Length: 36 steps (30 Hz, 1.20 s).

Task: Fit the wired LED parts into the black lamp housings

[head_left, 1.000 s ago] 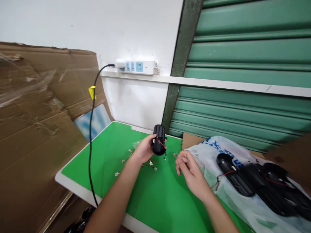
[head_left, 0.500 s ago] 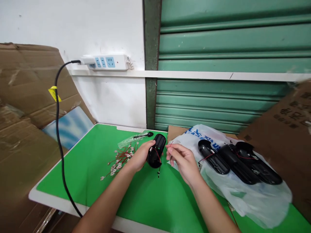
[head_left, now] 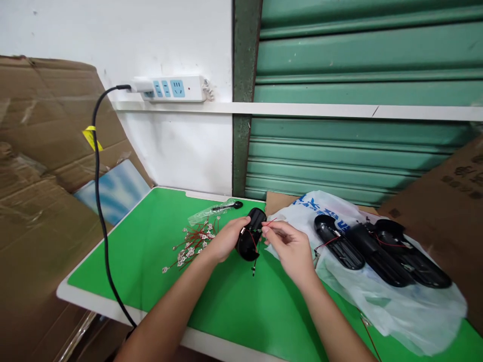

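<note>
My left hand [head_left: 226, 240] is wrapped round a black oval plastic housing [head_left: 251, 234], held just above the green table top [head_left: 158, 251]. Thin red and black wires hang from the housing. My right hand [head_left: 290, 247] is right beside it, its fingertips pinched on a thin red wire [head_left: 268, 222] at the housing's upper end. A loose pile of small metal contacts on red wires [head_left: 192, 242] lies on the green surface to the left of my left hand.
Three more black housings [head_left: 377, 251] lie on a white plastic bag [head_left: 396, 311] at the right. A clear bag with a black tool [head_left: 222, 208] lies behind. A black cable [head_left: 98, 201] runs from a wall power strip [head_left: 171, 88]. Cardboard [head_left: 41, 211] stands left and right.
The view has swung right and steadied. My left hand lowered the housing toward the table. My right hand moved in and pinched a red wire at the housing.
</note>
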### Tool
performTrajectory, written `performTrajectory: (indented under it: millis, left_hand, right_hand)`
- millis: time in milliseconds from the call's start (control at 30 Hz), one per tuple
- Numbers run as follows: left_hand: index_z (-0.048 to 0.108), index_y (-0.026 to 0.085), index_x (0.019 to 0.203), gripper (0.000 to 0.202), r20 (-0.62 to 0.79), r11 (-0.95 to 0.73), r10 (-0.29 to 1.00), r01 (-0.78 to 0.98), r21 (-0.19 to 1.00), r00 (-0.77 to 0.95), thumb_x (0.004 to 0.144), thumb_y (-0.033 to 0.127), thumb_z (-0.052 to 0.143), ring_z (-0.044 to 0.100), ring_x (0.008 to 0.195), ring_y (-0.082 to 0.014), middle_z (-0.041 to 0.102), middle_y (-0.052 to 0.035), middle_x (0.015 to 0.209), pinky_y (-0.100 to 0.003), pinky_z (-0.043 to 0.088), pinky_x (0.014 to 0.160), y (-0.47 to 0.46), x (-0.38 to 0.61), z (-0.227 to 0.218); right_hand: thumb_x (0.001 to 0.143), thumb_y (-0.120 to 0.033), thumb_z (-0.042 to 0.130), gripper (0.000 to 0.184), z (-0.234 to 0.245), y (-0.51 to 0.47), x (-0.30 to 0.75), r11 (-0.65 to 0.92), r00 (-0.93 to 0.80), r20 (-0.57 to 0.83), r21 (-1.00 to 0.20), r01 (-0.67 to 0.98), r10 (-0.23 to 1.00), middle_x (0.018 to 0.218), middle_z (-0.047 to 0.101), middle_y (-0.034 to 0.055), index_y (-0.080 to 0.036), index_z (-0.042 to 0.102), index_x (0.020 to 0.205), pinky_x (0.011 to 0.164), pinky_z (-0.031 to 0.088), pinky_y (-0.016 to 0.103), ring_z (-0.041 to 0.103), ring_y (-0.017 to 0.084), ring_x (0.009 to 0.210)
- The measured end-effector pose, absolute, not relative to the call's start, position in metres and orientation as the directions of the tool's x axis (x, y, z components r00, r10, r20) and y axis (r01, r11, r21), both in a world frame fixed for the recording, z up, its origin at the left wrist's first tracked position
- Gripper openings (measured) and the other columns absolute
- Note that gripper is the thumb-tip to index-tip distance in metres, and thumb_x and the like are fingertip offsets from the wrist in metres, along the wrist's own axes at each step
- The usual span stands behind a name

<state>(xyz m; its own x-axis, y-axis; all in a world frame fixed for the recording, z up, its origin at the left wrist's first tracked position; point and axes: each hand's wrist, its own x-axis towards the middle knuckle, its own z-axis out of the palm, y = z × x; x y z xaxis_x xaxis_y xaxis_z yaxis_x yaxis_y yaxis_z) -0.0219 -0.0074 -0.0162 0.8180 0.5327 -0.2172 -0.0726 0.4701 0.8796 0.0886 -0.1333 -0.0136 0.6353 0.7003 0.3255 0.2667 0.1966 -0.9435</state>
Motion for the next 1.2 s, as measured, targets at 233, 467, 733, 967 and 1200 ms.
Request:
performTrajectory:
  millis: [233, 467, 733, 967, 1200]
  left_hand:
    - [0.074, 0.015, 0.088, 0.026, -0.189, 0.429, 0.508, -0.056, 0.902, 0.84, 0.089, 0.039, 0.065, 0.063, 0.082, -0.0212, 0.069, -0.0055, 0.076, -0.031, 0.048, 0.083, -0.0093, -0.022, -0.014]
    - [0.075, 0.015, 0.088, 0.027, -0.176, 0.401, 0.506, -0.049, 0.915, 0.845, 0.088, 0.04, 0.065, 0.061, 0.08, -0.0203, 0.067, -0.004, 0.073, -0.03, 0.048, 0.083, -0.0082, -0.0224, -0.0124]
    - [0.075, 0.015, 0.093, 0.028, -0.19, 0.404, 0.497, -0.032, 0.914, 0.847, 0.089, 0.04, 0.063, 0.061, 0.076, -0.0204, 0.067, -0.0046, 0.073, -0.031, 0.049, 0.081, -0.0084, -0.0227, -0.014]
    - [0.075, 0.015, 0.092, 0.026, -0.19, 0.454, 0.493, -0.065, 0.888, 0.849, 0.087, 0.039, 0.067, 0.065, 0.083, -0.0235, 0.068, -0.0053, 0.073, -0.033, 0.051, 0.084, -0.0079, -0.0225, -0.0159]
    - [0.074, 0.016, 0.083, 0.025, -0.189, 0.42, 0.509, -0.051, 0.906, 0.84, 0.088, 0.04, 0.066, 0.063, 0.083, -0.0235, 0.066, -0.0053, 0.069, -0.032, 0.05, 0.083, -0.0076, -0.0224, -0.0143]
  right_hand:
    - [0.085, -0.036, 0.071, 0.02, -0.0113, -0.1331, 0.0867, 0.195, 0.603, 0.422, -0.893, 0.406, 0.677, 0.082, 0.072, 0.0085, -0.016, 0.077, 0.087, 0.054, 0.054, 0.024, 0.064, 0.014, 0.06]
    - [0.087, -0.029, 0.068, 0.013, -0.0136, -0.1336, 0.0848, 0.184, 0.555, 0.495, -0.833, 0.521, 0.669, 0.087, 0.073, 0.0081, -0.018, 0.076, 0.086, 0.066, 0.058, 0.028, 0.068, 0.017, 0.072]
    - [0.089, -0.028, 0.065, 0.015, -0.0136, -0.1353, 0.0878, 0.131, 0.524, 0.518, -0.785, 0.606, 0.676, 0.084, 0.074, 0.0064, -0.018, 0.076, 0.084, 0.062, 0.054, 0.026, 0.067, 0.016, 0.07]
    - [0.089, -0.028, 0.066, 0.016, -0.014, -0.1351, 0.0866, 0.128, 0.52, 0.523, -0.778, 0.616, 0.676, 0.084, 0.074, 0.0065, -0.018, 0.077, 0.084, 0.061, 0.053, 0.027, 0.066, 0.016, 0.068]
    - [0.091, -0.028, 0.064, 0.016, -0.0121, -0.1359, 0.0857, 0.132, 0.497, 0.535, -0.759, 0.637, 0.683, 0.085, 0.074, 0.0063, -0.019, 0.076, 0.085, 0.062, 0.053, 0.027, 0.067, 0.016, 0.069]
